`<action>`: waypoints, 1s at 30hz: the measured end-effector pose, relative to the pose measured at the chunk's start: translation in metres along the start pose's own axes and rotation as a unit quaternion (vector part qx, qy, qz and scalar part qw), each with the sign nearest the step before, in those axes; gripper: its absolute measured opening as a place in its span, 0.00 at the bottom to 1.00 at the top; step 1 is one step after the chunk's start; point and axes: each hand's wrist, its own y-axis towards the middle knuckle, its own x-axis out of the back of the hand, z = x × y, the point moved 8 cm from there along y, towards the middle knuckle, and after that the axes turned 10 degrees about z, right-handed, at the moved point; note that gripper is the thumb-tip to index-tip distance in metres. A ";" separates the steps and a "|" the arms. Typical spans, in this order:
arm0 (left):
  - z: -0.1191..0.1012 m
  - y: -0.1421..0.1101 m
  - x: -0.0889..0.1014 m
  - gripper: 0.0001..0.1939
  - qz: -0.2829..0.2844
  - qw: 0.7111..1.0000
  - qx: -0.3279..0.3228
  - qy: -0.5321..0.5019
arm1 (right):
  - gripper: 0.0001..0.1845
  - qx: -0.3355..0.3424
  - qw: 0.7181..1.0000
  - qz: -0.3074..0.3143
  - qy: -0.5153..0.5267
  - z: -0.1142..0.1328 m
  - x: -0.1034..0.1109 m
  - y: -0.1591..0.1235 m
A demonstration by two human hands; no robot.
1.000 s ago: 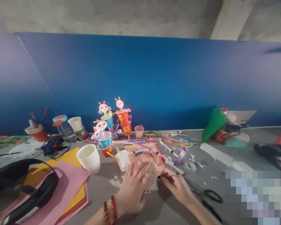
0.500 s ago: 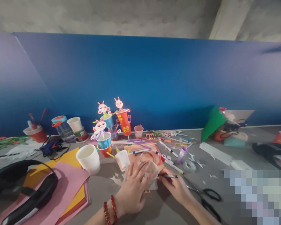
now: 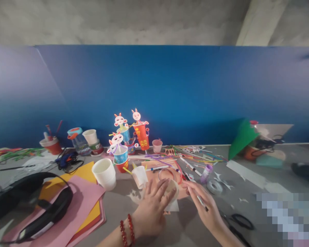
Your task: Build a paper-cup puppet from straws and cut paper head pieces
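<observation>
My left hand point(image 3: 154, 206) reaches over a pale round cup point(image 3: 173, 191), its fingers spread across the near side and pressing it down. Under the cup lies a piece of white paper point(image 3: 173, 206); much of both is covered by the fingers. My right hand point(image 3: 202, 202), just right of the cup, is closed around a marker pen point(image 3: 202, 203) with a dark end. The pen lies slantwise across the fingers, and its far end is hidden. Left of the cup are a small white cup point(image 3: 139, 176) with yellow straws and a scrap of cut paper point(image 3: 134, 196).
Scissors point(image 3: 240, 221) lie by my right forearm, near a clear tape roll point(image 3: 214, 187) and a purple glue stick point(image 3: 206, 173). Rabbit-faced cup figures point(image 3: 121, 156) stand behind. Left are stacked white cups point(image 3: 104, 174), coloured paper point(image 3: 84, 192) and headphones point(image 3: 45, 209).
My right hand has drawn slightly away from the cup, and the pen has turned within it, its dark end now toward me. The left hand stays on the cup. The view has shifted slightly.
</observation>
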 end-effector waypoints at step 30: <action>-0.010 -0.017 0.004 0.41 -0.106 0.991 -0.062 -0.056 | 0.28 0.186 0.967 0.007 -0.173 0.013 -0.045 0.004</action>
